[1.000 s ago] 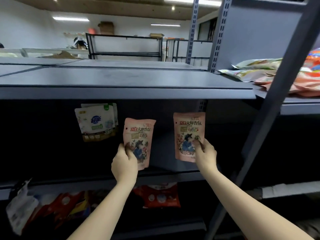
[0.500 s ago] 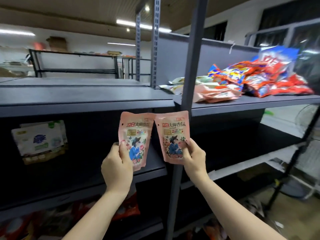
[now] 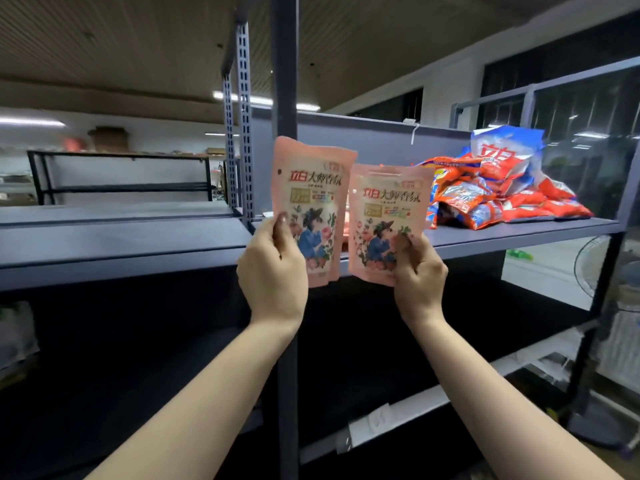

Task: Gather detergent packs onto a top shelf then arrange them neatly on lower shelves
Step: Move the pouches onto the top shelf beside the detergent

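Now each hand, left hand [image 3: 273, 268] and right hand [image 3: 419, 271], pinches a pink detergent pouch [image 3: 313, 199]; lay both flat on the top shelf [image 3: 519, 230] just beyond, beside the red pile [image 3: 502, 199].

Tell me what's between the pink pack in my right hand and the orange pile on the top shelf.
In the head view, nothing lies between the right pink pack and the pile of orange packs; only bare grey top shelf shows there.

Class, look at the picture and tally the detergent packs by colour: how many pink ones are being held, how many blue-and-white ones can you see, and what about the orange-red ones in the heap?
Pink packs, held: 2, one in the left hand, one in the right hand.
Blue-and-white pack: 1.
Orange-red packs: too heaped to count.
Total countable: 3.
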Demonstrator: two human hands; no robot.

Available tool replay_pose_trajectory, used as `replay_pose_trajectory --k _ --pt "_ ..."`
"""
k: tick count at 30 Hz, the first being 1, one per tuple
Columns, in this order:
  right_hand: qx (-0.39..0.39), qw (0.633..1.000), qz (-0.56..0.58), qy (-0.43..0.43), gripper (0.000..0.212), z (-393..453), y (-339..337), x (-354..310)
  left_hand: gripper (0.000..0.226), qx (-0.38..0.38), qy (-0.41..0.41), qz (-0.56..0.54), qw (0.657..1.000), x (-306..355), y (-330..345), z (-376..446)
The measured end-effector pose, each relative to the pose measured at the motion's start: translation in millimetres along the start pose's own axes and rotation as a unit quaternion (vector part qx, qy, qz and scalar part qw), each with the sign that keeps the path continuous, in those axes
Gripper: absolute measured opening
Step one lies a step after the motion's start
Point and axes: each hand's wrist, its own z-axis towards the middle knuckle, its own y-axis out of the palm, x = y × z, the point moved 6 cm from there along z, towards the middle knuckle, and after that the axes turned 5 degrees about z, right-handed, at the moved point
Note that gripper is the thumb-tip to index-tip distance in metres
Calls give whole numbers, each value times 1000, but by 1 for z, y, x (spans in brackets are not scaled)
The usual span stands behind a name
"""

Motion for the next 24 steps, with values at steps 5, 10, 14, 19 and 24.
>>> replay_pose_trajectory --k 5,10,14,19,24 --pt "51 999 -9 -4 30 89 -35 43 29 19 -42 -15 999 14 75 19" --pt "57 998 -7 -5 29 158 -42 88 31 62 -37 4 997 23 120 38" --pt "-7 999 -25 -38 36 190 -22 119 30 70 -19 18 997 31 151 53" --pt "-272 929 -247 -46 36 197 33 170 30 89 -15 58 994 25 183 75" --pt "-335 914 -227 17 40 195 39 192 30 109 -56 156 980 10 209 105"
